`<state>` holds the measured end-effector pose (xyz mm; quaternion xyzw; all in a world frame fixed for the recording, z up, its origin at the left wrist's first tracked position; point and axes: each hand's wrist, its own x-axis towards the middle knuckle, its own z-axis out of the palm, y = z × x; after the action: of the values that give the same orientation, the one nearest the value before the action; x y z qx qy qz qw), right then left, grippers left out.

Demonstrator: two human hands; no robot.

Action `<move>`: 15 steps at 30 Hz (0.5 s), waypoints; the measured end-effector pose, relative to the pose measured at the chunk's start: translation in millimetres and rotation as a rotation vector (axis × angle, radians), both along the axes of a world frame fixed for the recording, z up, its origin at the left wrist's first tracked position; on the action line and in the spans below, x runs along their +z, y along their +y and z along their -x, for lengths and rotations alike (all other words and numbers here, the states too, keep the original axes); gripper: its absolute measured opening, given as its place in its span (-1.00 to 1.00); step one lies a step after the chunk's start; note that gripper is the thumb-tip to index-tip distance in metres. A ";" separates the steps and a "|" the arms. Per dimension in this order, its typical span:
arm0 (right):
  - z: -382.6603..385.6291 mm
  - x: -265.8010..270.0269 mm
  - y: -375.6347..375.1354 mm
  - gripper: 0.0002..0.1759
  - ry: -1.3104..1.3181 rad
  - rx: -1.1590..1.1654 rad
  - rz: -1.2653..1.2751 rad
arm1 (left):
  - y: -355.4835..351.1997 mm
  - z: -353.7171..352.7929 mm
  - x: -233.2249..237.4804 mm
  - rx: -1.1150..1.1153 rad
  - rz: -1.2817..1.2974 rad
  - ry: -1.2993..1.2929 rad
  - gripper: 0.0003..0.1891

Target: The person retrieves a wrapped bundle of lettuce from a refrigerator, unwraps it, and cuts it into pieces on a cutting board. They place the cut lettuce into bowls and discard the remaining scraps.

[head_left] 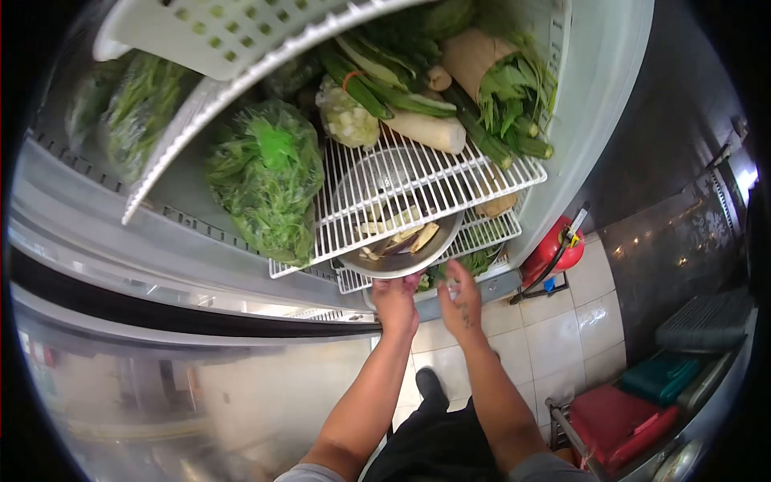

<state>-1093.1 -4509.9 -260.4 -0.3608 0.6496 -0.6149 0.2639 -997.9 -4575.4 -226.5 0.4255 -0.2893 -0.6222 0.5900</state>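
Metal bowl (401, 267) of cut vegetable pieces sits partly under upper wire shelf (450, 173) of open fridge, near edge sticking out past lower shelf (490, 233). Gripped at rim by left hand (397, 302); right hand (463, 304) just beside, fingers spread, holding nothing. Probably halfway: neither fully seated nor released.

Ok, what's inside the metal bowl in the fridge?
The metal bowl holds a few pale cut strips near its front rim. The wire shelf above covers the rest, so what lies farther back cannot be seen. The left hand holds its rim.
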 end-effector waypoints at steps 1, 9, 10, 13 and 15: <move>-7.3 -0.8 8.2 -0.47 0.014 0.000 0.010 | -0.5 5.8 2.8 -0.053 -0.027 -0.014 -0.90; -16.9 -11.5 131.6 -0.52 0.024 0.192 -0.288 | -7.3 29.1 4.8 -0.090 -0.070 -0.038 -0.90; -13.4 -18.2 154.0 -0.52 0.027 0.189 -0.297 | -4.7 27.4 7.1 -0.101 -0.099 -0.043 -0.88; -3.6 -30.0 225.7 -0.53 0.026 0.169 -0.406 | 4.3 11.7 13.0 -0.253 -0.173 -0.135 -0.80; 3.1 -25.3 271.9 -0.58 0.085 0.154 -0.490 | 18.0 3.9 16.7 -0.326 -0.173 -0.200 -0.78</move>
<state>-1096.2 -4238.0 -285.6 -0.3601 0.7604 -0.4014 0.3620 -1001.7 -4557.3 -209.8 0.4819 -0.3571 -0.6864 0.4112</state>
